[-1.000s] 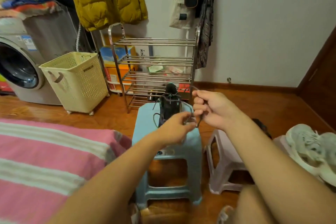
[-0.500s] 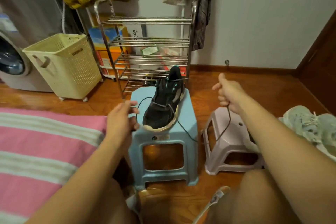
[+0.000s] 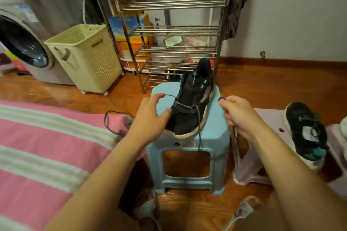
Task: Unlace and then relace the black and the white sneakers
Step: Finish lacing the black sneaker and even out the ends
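1. Vs 0.5 s ago: right hand [image 3: 237,116] has come in from out over the pink stool [image 3: 262,116] to the blue stool's [image 3: 214,129] right edge; left hand [image 3: 152,116] has moved in from the stool's left edge to the shoe's side. A second black sneaker [image 3: 305,133] now shows on the pink stool.
2. Black sneaker [image 3: 191,103] stands on the blue stool, toe toward the camera, heel up by the metal rack [image 3: 174,30], toe sole at the stool's near edge.
3. Left hand: fingers loosely curled, thumb against the shoe's left side, fingertips by the lace [image 3: 170,96] that runs to the lower eyelets; can't tell whether they pinch it.
4. Right hand: fingers curled round the other lace end, tip poking out above the thumb, slack hanging below the hand and looping back up to the shoe. Hand is just right of the shoe, not touching it.
5. Room: striped bed [image 3: 47,146] close on the left w/ a lace loop lying on its edge; pink stool tight on the right; basket [image 3: 86,58] and washer [image 3: 24,47] further back left; bare wood floor [image 3: 272,84] behind right.
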A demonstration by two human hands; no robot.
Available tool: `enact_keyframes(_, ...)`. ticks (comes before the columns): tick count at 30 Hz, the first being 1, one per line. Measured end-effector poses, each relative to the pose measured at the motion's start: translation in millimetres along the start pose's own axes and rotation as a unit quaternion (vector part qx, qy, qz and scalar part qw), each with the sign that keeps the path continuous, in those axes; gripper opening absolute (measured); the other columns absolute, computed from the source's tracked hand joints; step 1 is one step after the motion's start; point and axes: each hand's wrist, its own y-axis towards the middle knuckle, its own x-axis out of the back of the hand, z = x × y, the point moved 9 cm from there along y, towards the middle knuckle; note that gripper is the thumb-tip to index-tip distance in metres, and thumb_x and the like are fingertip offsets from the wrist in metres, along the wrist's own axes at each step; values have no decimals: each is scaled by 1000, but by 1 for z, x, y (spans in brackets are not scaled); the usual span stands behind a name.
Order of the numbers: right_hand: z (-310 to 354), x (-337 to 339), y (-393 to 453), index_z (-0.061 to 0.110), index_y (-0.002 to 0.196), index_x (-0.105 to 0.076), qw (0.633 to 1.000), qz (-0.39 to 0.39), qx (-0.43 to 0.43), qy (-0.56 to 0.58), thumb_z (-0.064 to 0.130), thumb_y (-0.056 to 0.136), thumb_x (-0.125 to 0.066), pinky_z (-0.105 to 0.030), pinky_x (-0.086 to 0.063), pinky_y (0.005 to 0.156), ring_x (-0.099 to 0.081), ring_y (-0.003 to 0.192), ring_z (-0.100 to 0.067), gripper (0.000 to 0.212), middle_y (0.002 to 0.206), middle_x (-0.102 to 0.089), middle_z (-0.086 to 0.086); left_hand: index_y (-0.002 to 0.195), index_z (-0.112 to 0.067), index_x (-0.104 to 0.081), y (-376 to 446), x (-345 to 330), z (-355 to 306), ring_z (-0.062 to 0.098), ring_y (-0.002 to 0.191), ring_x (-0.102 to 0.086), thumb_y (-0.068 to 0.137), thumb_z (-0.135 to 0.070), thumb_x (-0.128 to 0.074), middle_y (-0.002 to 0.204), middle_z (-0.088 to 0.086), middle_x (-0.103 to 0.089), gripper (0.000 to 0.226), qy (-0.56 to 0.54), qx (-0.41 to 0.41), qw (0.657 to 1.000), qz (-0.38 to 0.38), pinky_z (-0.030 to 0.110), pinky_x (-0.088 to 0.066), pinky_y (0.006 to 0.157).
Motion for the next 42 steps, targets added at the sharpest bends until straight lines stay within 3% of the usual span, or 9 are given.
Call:
enact_keyframes(2, 10, -15, -6, 11, 92, -62, 996, 9, 36, -83, 23, 96, -66, -25, -37, 54, -48, 61, -12, 14, 72, -52, 0, 147, -23, -43, 6, -39, -9, 25, 116, -60, 93, -28, -70, 129, 9, -56, 61, -64, 24, 997, 45, 45, -49, 103)
enact_keyframes(5, 15, -46, -9, 12, 105, -56, 990, 32, 83, -113, 18, 88, -76, -9, -40, 54, -56, 63, 5, 26, 82, -58, 5, 142, -21, -37, 3, -61, -4, 13, 84, -64, 90, -28, -76, 96, -5, -56, 66, -120, 58, 990, 37, 33, -55, 73)
enact_keyframes(8, 10, -48, 0, 21, 103, -50, 976, -21, 98, -193, 30, 84, -79, -21, -41, 55, -50, 61, -4, 36, 75, -52, 7, 136, -23, -32, 3, -74, -5, -1, 70, -56, 88, -15, -78, 87, -9, -51, 66, -146, 71, 984, 78, 18, -46, 54)
enact_keyframes(11, 8, -42, 6, 25, 94, -51, 961, -31, 111, -252, 39, 87, -73, -36, -42, 60, -49, 63, -13, 27, 71, -52, 5, 134, -24, -32, 4, -75, -13, -4, 68, -54, 87, -7, -77, 85, -14, -50, 67, -147, 58, 982, 107, 15, -46, 57)
enact_keyframes(19, 21, -49, -9, 25, 79, -48, 907, -78, 200, -362, 39, 100, -55, -34, -38, 52, -49, 61, -11, 26, 66, -49, 7, 125, -32, -31, 6, -70, -12, 7, 67, -61, 89, -10, -76, 92, -7, -52, 62, -180, 66, 972, 133, 14, -47, 50)
enact_keyframes(26, 15, -50, 6, 20, 79, -52, 949, 1, 151, -277, 37, 97, -61, -35, -41, 57, -50, 61, -15, 26, 68, -56, -1, 117, -33, -55, 23, -51, -32, 13, 84, -55, 93, -35, -67, 104, -8, -45, 27, -19, -100, 995, -23, 35, -53, 73)
enact_keyframes(32, 8, -50, 13, 26, 73, -49, 965, 24, 131, -225, 29, 92, -71, -21, -36, 56, -43, 57, -2, 29, 65, -48, 8, 97, -19, -60, 34, -50, -51, 26, 62, -50, 98, -32, -62, 89, -4, -39, 13, 123, -167, 976, -72, 34, -40, 54)
enact_keyframes(37, 4, -51, 12, 23, 75, -51, 971, 41, 121, -201, 29, 93, -70, -31, -40, 61, -46, 60, -9, 27, 65, -49, 6, 95, -18, -62, 32, -47, -46, 27, 64, -53, 96, -34, -63, 85, -1, -46, 17, 82, -152, 979, -112, 36, -45, 53)
enact_keyframes(42, 25, -16, 7, 25, 85, -67, 980, -62, 107, -153, 35, 107, -43, -27, -35, 54, -44, 53, -7, 34, 67, -53, 3, 110, -22, -68, 24, -43, -33, 9, 92, -47, 93, -22, -69, 101, -6, -45, 17, -37, -125, 988, -87, 17, -43, 86)
